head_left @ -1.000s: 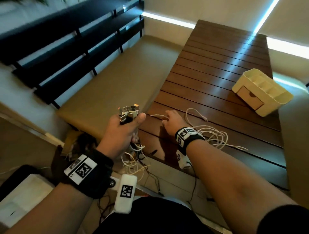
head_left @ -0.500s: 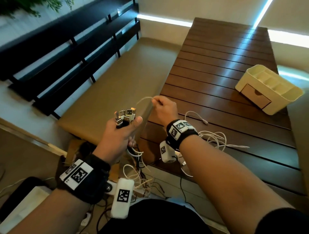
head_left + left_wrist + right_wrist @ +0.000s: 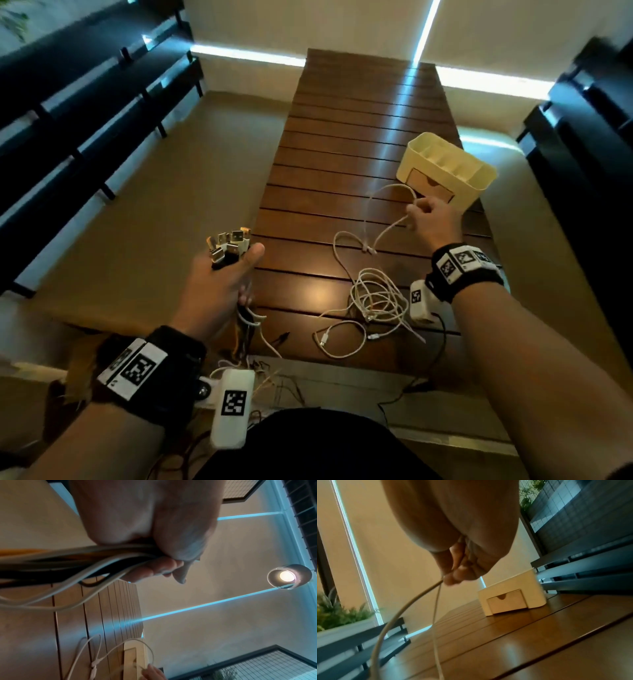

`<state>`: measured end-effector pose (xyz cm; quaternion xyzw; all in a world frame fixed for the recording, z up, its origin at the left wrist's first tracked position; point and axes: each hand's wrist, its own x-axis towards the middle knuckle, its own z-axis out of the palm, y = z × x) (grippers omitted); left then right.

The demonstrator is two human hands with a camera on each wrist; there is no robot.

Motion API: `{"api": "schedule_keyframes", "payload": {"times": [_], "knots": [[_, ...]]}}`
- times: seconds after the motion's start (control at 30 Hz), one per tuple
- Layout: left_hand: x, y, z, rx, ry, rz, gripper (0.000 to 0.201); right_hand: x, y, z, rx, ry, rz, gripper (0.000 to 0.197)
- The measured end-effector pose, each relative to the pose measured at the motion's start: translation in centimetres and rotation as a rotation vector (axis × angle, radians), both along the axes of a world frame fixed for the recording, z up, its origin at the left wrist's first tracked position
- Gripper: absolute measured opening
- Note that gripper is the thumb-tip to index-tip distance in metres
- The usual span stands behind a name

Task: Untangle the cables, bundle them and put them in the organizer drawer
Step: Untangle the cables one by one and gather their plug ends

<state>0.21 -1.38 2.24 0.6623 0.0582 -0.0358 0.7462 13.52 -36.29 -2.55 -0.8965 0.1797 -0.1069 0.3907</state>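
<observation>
My left hand (image 3: 222,277) is fisted round a bunch of cables, their USB plugs (image 3: 228,244) sticking up above the fist; the cords (image 3: 72,563) trail back out of the palm. My right hand (image 3: 432,219) pinches a thin white cable (image 3: 383,202) raised in a loop above the table, just in front of the cream organizer (image 3: 445,168). In the right wrist view the fingers (image 3: 453,577) pinch that cable (image 3: 412,601) and the organizer's drawer (image 3: 506,602) is closed. A tangle of white cables (image 3: 375,301) lies on the wooden table (image 3: 359,113).
The slatted table runs away from me, the organizer at its right edge. A tan bench (image 3: 144,219) lies to the left, dark slatted backrests (image 3: 68,113) on both sides. Loose wires (image 3: 260,370) hang below the table's near edge.
My right hand has carried the white cable from beside the left hand out to the right, up to the organizer's front. The left hand keeps its bunch of plugs.
</observation>
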Motion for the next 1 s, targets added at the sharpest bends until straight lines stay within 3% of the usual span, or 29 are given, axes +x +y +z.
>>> {"api": "schedule_keyframes", "payload": {"times": [0.17, 0.23, 0.33, 0.43, 0.6, 0.77, 0.87, 1.0], "knots": [[0.2, -2.3, 0.4, 0.020, -0.001, -0.048, 0.027, -3.5, -1.3, -2.0, 0.023, 0.193, 0.090, 0.038], [0.1, -2.9, 0.5, 0.020, 0.016, -0.049, 0.027, -5.4, -1.0, -2.5, -0.086, 0.144, 0.109, 0.032], [-0.2, -3.4, 0.5, 0.021, 0.033, -0.042, 0.023, -8.7, 1.1, -2.6, -0.054, 0.003, 0.296, 0.015], [-0.6, -3.9, 0.3, 0.029, 0.045, -0.031, 0.023, -11.3, 3.1, -2.6, 0.002, 0.088, 0.494, 0.009], [-1.6, -4.3, 0.3, 0.015, 0.064, -0.015, 0.026, -13.0, 4.2, -5.4, -0.105, 0.374, 0.649, 0.053], [-2.4, -4.5, 0.2, 0.021, 0.058, 0.004, 0.027, -12.5, 3.6, -4.9, -0.064, 0.101, 0.548, 0.044], [-2.5, -4.6, 0.3, 0.010, 0.051, 0.005, 0.026, -12.9, 3.6, -4.5, -0.139, -0.122, 0.541, 0.028], [-2.3, -4.7, 0.3, -0.005, 0.044, -0.008, 0.026, -14.3, 5.4, -5.3, -0.187, -0.199, 0.699, 0.006]]}}
